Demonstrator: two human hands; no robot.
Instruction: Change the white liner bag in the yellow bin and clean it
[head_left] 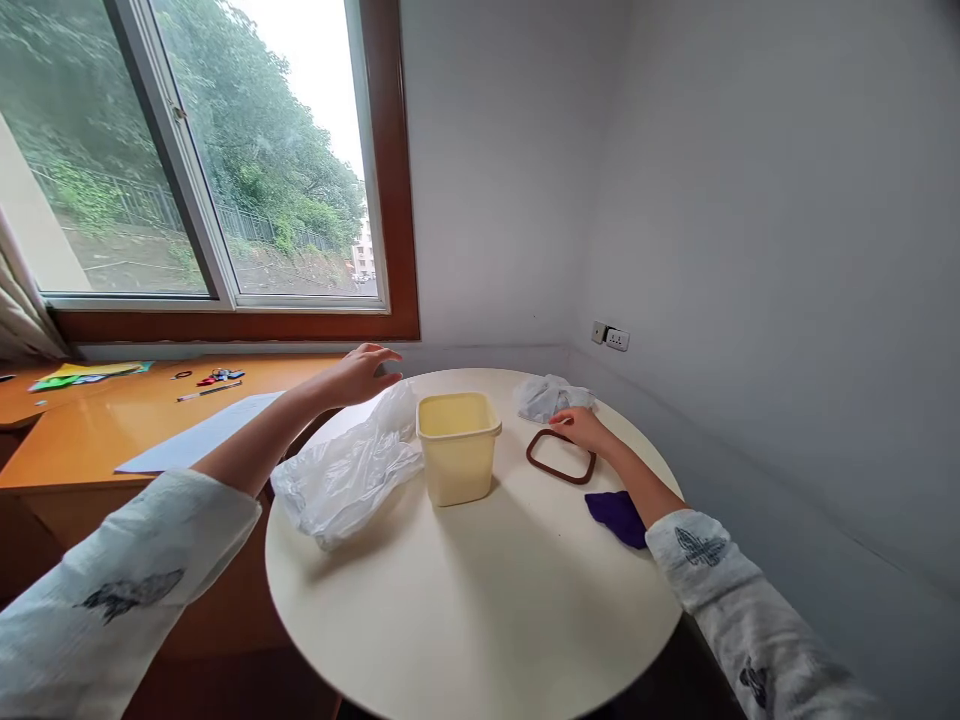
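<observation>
A pale yellow square bin [459, 465] stands upright on the round table. To its left lies a crumpled translucent plastic bag [349, 480]. My left hand [360, 376] is raised over the far end of that bag, its fingers apart and holding nothing. On the right, my right hand [581, 428] has its fingers curled at the far edge of a brown rounded-square ring [534, 460], which looks flat on the table. Part of the ring is behind the hand. Just beyond the fingers sits a second bunched plastic bag [541, 398]. A dark purple cloth [619, 515] lies under my right forearm.
The round cream table [480, 620] reaches close to the corner walls. An orange wooden desk [82, 440] adjoins on the left, carrying a white sheet of paper [202, 435], a pen [210, 391], scissors [219, 377] and coloured papers [90, 374]. A wall socket [617, 339] is behind.
</observation>
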